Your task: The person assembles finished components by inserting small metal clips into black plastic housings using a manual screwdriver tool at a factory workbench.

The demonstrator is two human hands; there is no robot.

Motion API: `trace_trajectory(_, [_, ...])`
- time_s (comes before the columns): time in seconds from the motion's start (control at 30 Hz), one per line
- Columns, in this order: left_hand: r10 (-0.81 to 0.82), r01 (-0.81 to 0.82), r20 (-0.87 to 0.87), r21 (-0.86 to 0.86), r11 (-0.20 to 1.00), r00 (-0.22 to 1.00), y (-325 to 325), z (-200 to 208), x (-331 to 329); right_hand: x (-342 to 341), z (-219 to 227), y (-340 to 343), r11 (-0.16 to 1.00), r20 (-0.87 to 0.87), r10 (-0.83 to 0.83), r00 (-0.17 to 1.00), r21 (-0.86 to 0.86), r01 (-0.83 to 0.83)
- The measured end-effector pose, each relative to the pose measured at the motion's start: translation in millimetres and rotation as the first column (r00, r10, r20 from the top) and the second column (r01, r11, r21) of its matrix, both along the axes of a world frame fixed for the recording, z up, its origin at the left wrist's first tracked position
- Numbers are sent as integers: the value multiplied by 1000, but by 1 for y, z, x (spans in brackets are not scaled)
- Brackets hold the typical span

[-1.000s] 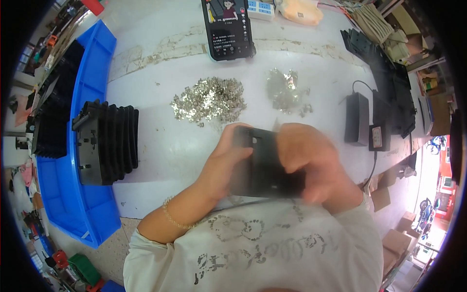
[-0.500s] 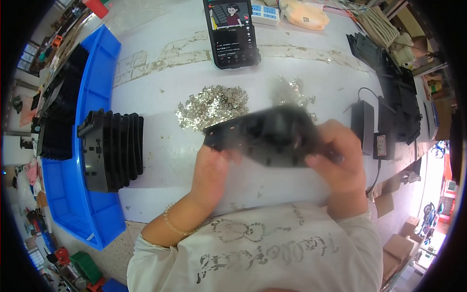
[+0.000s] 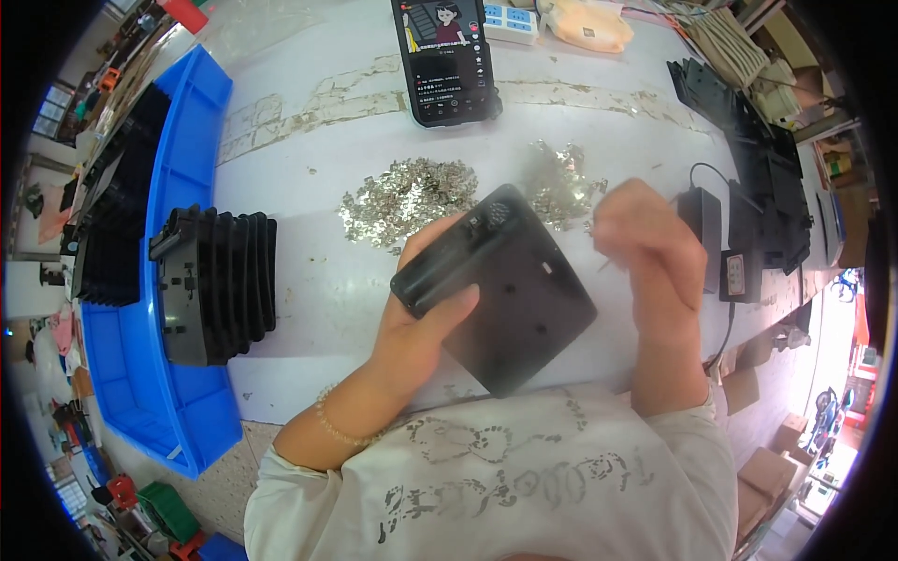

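My left hand (image 3: 423, 309) grips a black plastic housing (image 3: 510, 313) by its left edge, thumb across the near face. The housing is tilted over the table, its broad flat face with a few small holes toward me. To its right, my right hand (image 3: 650, 234) is raised with curled fingers, slightly blurred; whatever they pinch is too small to make out. Beyond the housing lie a large heap of small shiny metal clips (image 3: 407, 201) and a smaller heap of clips (image 3: 561, 187), the latter close to my right hand.
A stack of black housings (image 3: 215, 285) stands at the left, by a blue bin (image 3: 173, 374). At the far side a phone (image 3: 449, 84) leans upright before a power strip (image 3: 510, 25). Black panels (image 3: 767, 187) and a black power adapter (image 3: 697, 224) with cable lie on the right.
The housing has turned in my left hand, from edge-on to its flat face showing. My right hand has let go of it and moved up and right, beside the smaller clip heap.
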State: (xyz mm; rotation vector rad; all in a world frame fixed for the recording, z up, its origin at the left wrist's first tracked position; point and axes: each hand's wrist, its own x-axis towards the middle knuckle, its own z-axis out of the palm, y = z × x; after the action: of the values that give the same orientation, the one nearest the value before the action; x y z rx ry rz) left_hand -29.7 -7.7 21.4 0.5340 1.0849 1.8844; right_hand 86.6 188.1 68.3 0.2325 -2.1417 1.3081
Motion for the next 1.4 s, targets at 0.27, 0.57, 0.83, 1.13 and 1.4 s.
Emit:
trace_trajectory(0.27, [-22,25,40,-66,998,999,3,3,0,1,-6,-1,781,-128,-36,991,-623,-52])
trace_trajectory(0.57, [-7,16,104,-89,996,995,5,3,1,-3,-27,6,575,-89,342,936,-767,-283])
trace_trajectory(0.83, [-115,129,138,-100,987,984,3,-5,6,-11,-18,-21,939,280,86,956,-342,16])
trace_trajectory(1.13, [-162,176,121,-109,978,979,4,-4,9,-16,-27,-35,971,297,-41,954,-215,109])
trace_trajectory(1.4, [-177,194,110,-167,967,978,2,-3,7,-16,-26,-35,978,332,-78,940,-158,137])
